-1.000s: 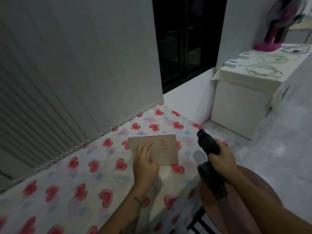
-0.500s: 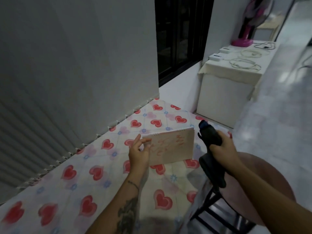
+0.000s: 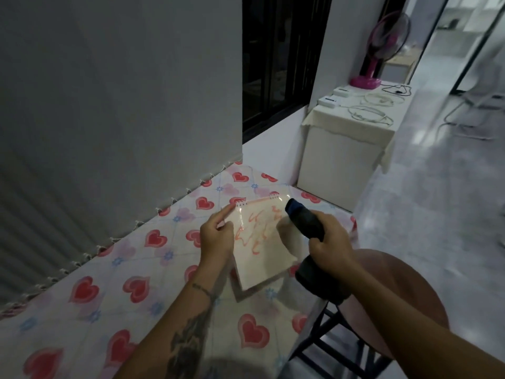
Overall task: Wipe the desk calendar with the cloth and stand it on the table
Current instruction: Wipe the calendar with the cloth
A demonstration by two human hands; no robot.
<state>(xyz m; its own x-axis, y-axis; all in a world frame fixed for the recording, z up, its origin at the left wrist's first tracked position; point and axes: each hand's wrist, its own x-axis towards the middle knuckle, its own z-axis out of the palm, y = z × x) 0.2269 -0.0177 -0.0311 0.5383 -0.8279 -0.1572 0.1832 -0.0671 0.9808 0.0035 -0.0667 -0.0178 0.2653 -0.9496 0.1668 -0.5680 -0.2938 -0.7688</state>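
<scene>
Calendar: the desk calendar (image 3: 259,242) is tilted up above the heart-print desk (image 3: 114,310), spiral edge away from the person, red scribbles facing up
Left grip: the left hand (image 3: 217,239) pinches the calendar's left edge, forefinger stretched toward the spiral
Right grip: the right hand (image 3: 329,242) is closed around the dark rolled cloth (image 3: 306,222), whose tip sits at the page's right edge
Step in hand: likely starting the wipe
Doing it well: brace the page firmly, press the cloth flat and sweep across the marks

Right hand (image 3: 329,240) hides the desk calendar's (image 3: 262,247) right edge.
</scene>
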